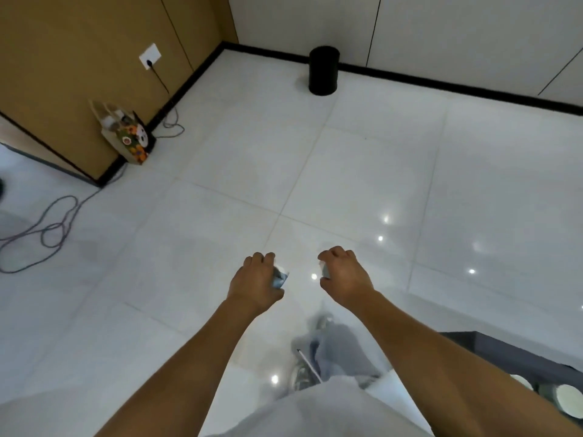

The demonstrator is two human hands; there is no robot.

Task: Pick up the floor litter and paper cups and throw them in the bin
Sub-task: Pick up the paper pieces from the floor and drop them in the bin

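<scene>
From the head view, both arms reach out over the white floor [220,171]. The left hand [257,280] is curled round a crumpled scrap of litter [280,277], a bluish-white wad poking out on its thumb side; the right hand [342,274] is curled too, pinching something small and pale [325,271], too blurred to name. The two hands hang near each other but apart, neither touching the floor. The bin [324,70], black and round, stands well ahead of both hands, by the far wall, slightly toward the right one. Far off to the left of the left hand sit a printed bag [134,140] and a loose cable [47,228]. I'd judge this the carrying step: both hands loaded, bin not yet reached. The next move calls for walking forward, bringing the hands over the bin's mouth, and only then loosening the fingers so nothing drops short.
</scene>
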